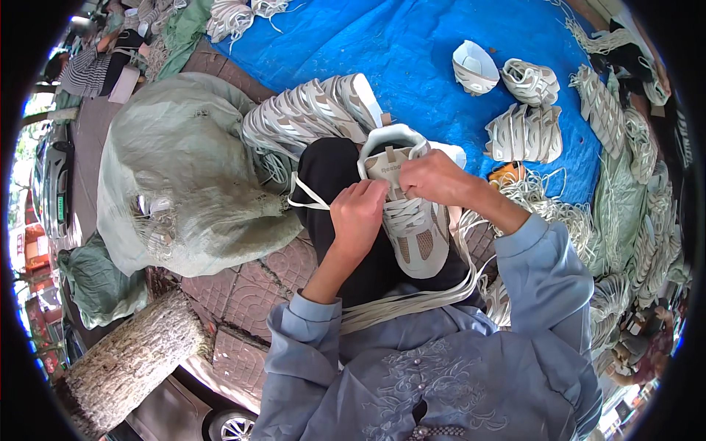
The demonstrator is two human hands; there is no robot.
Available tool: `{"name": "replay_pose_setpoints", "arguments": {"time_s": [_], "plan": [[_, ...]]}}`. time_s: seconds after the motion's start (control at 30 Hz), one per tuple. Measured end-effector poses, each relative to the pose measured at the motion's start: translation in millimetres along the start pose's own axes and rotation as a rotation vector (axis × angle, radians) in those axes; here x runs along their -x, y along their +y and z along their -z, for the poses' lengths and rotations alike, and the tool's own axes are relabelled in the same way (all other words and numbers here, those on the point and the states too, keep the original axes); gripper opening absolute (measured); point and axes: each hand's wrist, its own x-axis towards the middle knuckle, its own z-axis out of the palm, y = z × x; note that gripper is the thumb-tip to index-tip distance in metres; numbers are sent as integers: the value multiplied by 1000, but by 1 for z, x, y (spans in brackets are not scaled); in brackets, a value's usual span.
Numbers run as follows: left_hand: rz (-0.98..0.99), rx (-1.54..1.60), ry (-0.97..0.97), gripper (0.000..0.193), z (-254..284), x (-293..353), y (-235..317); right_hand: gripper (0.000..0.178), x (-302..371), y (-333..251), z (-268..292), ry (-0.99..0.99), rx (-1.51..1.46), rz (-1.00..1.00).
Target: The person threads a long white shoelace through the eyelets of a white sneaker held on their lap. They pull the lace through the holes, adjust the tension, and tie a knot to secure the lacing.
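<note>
A beige and white sneaker upper (pixel 418 253) rests on my lap, its toe toward me and its collar away. White lacing crosses its front below the tongue. My left hand (pixel 358 213) is closed at the left eyelet edge, pinching a shoelace; a white lace loop (pixel 310 194) sticks out to its left. My right hand (pixel 439 178) is closed against the right eyelet edge beside the tongue, gripping the upper there; its fingertips are partly hidden. A bundle of loose cream laces (pixel 397 307) lies across my lap.
Nested sneaker uppers (pixel 312 114) lean beyond my knee, beside a big pale sack (pixel 184 176). More uppers (pixel 523 134) sit on a blue tarp (pixel 419 66). A heap of laces (pixel 548 213) lies to my right. A tree trunk (pixel 136 360) stands at lower left.
</note>
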Motion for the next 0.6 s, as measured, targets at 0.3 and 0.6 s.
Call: {"name": "replay_pose_setpoints", "arguments": {"time_s": [0.3, 0.6], "plan": [[-13, -28, -75, 17, 3, 1, -2, 6, -1, 0, 3, -48, 45, -8], [-29, -129, -74, 16, 13, 2, -2, 12, -3, -9, -5, 183, 54, -22]]}}
